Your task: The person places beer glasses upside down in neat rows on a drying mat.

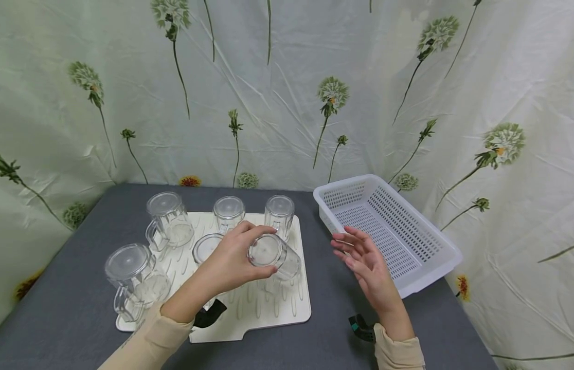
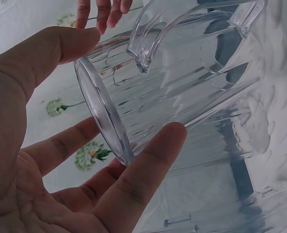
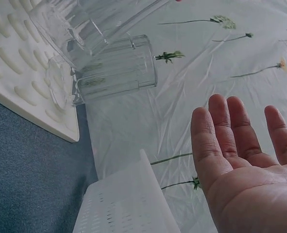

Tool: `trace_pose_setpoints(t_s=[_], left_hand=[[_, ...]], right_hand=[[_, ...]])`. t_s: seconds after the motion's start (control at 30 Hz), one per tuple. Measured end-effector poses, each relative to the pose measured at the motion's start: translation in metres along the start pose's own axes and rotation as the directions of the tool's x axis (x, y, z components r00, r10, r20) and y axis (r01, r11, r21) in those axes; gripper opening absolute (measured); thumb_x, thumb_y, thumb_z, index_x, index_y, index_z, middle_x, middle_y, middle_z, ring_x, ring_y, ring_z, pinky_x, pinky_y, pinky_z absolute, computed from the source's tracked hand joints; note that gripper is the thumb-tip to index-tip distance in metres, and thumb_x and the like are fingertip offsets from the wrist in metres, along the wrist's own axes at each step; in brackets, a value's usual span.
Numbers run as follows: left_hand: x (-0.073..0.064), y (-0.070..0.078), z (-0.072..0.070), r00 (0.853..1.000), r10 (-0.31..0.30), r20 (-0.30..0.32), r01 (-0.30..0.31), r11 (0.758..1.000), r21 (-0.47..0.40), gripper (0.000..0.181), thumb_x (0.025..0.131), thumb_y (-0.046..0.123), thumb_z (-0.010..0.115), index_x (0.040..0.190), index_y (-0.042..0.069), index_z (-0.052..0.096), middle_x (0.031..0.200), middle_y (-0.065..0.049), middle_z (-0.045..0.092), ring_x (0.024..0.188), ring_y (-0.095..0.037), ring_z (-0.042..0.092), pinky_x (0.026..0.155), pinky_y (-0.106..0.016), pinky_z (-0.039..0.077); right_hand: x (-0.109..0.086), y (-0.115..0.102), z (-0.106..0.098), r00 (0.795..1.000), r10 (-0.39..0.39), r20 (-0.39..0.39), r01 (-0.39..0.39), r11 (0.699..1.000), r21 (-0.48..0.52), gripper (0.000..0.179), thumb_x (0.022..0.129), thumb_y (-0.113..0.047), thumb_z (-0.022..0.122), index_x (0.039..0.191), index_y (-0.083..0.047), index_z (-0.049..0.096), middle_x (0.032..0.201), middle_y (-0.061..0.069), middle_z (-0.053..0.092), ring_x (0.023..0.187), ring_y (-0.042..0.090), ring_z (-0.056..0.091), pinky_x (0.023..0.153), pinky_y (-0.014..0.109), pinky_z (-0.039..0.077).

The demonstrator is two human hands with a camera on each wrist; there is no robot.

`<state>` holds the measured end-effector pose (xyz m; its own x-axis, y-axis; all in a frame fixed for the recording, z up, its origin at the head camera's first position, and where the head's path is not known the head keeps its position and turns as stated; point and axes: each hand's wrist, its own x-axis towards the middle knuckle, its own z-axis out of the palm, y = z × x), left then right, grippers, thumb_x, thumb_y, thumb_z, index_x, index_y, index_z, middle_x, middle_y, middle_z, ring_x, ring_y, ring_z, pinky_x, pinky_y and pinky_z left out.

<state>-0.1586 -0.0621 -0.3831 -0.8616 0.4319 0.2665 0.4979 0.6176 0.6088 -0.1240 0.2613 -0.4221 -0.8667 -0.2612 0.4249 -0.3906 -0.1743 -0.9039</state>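
My left hand (image 1: 233, 259) grips a clear glass mug (image 1: 289, 261) round its base end, thumb on one side and fingers on the other. The mug tilts over the right part of a white draining board (image 1: 268, 311), its mouth pointing down and to the right. In the left wrist view the mug's handle (image 2: 145, 53) shows on the thumb side. Between the board and a white basket (image 1: 333, 218), my right hand (image 1: 368, 267) is raised with nothing in it, its fingers loosely extended and the palm facing left.
Several more glass mugs stand upside down on the board, among them a large mug (image 1: 134, 277) at the front left and a smaller mug (image 1: 280, 213) at the back right. The perforated basket lies right of the board on a dark grey tablecloth (image 1: 324, 339). A flowered curtain (image 1: 277, 128) hangs behind.
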Motion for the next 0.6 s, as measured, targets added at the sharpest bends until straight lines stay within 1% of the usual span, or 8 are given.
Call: trace_pose_setpoints(t_s=[0.07, 0.27, 0.43, 0.6], left_hand=[[0.0002, 0.0010, -0.0001, 1.000, -0.006, 0.005, 0.006, 1.000, 0.002, 0.067, 0.078, 0.028, 0.096, 0.139, 0.020, 0.070, 0.116, -0.004, 0.064, 0.095, -0.017, 0.056, 0.081, -0.035, 0.052], [0.0013, 0.0034, 0.0005, 0.999, -0.033, 0.025, 0.033, 0.999, -0.007, 0.067, 0.079, 0.029, 0.095, 0.140, 0.019, 0.070, 0.116, -0.005, 0.062, 0.098, -0.017, 0.058, 0.085, -0.038, 0.054], [0.0030, 0.0039, 0.0031, 0.998, -0.046, 0.039, 0.046, 0.999, -0.001, 0.066, 0.080, 0.030, 0.094, 0.140, 0.019, 0.070, 0.112, -0.004, 0.060, 0.095, -0.016, 0.055, 0.084, -0.037, 0.053], [0.0045, 0.0038, 0.0057, 0.998, -0.039, 0.051, 0.039, 0.999, 0.006, 0.068, 0.079, 0.030, 0.095, 0.141, 0.017, 0.070, 0.110, -0.006, 0.060, 0.092, -0.015, 0.053, 0.081, -0.034, 0.052]], right_hand=[[0.0000, -0.0002, -0.0003, 1.000, -0.001, -0.002, 0.001, 1.000, 0.000, 0.058, 0.105, 0.008, 0.046, 0.160, -0.006, 0.038, 0.151, 0.013, 0.058, 0.138, 0.020, 0.062, 0.116, 0.029, 0.052], [-0.0005, -0.0002, -0.0011, 1.000, -0.003, -0.002, 0.003, 1.000, -0.003, 0.057, 0.105, 0.008, 0.046, 0.160, -0.003, 0.037, 0.150, 0.012, 0.058, 0.137, 0.020, 0.062, 0.116, 0.029, 0.052], [-0.0012, -0.0001, -0.0015, 1.000, 0.004, -0.006, -0.004, 1.000, -0.005, 0.057, 0.105, 0.008, 0.046, 0.160, 0.003, 0.033, 0.150, 0.010, 0.059, 0.137, 0.019, 0.062, 0.116, 0.029, 0.052], [-0.0018, 0.0000, -0.0018, 1.000, 0.004, -0.006, -0.004, 1.000, 0.003, 0.057, 0.105, 0.008, 0.046, 0.160, 0.001, 0.034, 0.151, 0.012, 0.058, 0.137, 0.020, 0.062, 0.116, 0.029, 0.052]])
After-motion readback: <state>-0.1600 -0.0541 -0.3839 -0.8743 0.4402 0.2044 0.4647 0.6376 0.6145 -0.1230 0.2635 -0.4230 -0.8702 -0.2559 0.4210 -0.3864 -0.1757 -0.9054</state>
